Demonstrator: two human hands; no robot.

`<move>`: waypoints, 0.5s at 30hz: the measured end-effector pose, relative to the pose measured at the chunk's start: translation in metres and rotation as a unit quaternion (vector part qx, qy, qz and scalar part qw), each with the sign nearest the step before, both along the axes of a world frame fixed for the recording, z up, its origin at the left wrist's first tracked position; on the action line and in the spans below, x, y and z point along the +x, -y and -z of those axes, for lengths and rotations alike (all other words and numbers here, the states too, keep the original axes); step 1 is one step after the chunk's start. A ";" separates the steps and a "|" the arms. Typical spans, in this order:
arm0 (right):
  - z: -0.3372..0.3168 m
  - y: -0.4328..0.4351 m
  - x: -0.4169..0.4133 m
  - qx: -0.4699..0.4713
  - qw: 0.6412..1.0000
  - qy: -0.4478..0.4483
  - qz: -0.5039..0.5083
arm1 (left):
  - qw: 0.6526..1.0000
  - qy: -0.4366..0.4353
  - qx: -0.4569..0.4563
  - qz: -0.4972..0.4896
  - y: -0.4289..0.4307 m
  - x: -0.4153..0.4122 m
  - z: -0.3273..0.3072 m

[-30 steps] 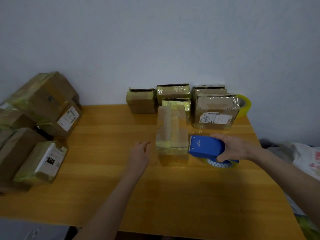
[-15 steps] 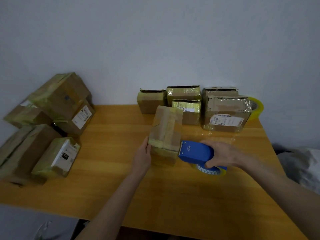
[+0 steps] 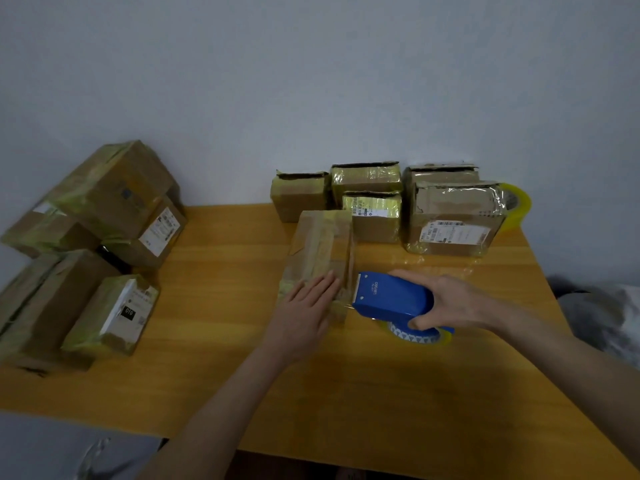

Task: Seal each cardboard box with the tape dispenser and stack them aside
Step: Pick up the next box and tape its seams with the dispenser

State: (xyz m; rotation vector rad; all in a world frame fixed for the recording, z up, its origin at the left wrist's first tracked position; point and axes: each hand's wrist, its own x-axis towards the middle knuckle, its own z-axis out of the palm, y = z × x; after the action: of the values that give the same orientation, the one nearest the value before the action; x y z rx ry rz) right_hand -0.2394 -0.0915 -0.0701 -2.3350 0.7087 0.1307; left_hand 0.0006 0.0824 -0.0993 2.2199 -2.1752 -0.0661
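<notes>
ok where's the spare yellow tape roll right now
Head view, far right of the table: the yellow tape roll stands behind the big labelled box.

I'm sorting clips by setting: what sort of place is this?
Likely a small home or office packing spot, not a warehouse: one wooden table against a plain wall, cardboard boxes piled at its left end and lined along the back, and a blue tape dispenser gripped in the right hand.
</notes>
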 end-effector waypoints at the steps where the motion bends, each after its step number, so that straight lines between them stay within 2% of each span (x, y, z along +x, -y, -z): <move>1: 0.000 0.000 -0.004 0.002 1.000 0.005 -0.002 | 1.000 0.001 0.000 0.001 0.000 0.000 -0.001; 5: -0.005 0.004 -0.029 0.000 1.000 -0.027 0.006 | 1.000 0.004 -0.006 0.002 0.003 0.000 -0.001; 7: -0.006 0.004 -0.030 -0.031 0.998 -0.062 0.011 | 1.000 0.000 -0.006 -0.004 0.003 -0.001 0.000; 11: -0.008 -0.008 0.002 -0.131 0.982 -0.129 -0.032 | 1.000 0.003 -0.002 -0.011 0.003 -0.003 0.002; 15: -0.007 -0.015 0.030 -0.150 0.977 -0.147 -0.047 | 1.000 -0.014 -0.004 -0.007 0.001 -0.003 0.002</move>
State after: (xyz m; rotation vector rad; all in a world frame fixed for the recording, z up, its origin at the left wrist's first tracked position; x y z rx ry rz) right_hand -0.2094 -0.0764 -0.0627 -2.6718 0.8071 0.4483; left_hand -0.0024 0.0811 -0.1011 2.2164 -2.1407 -0.0877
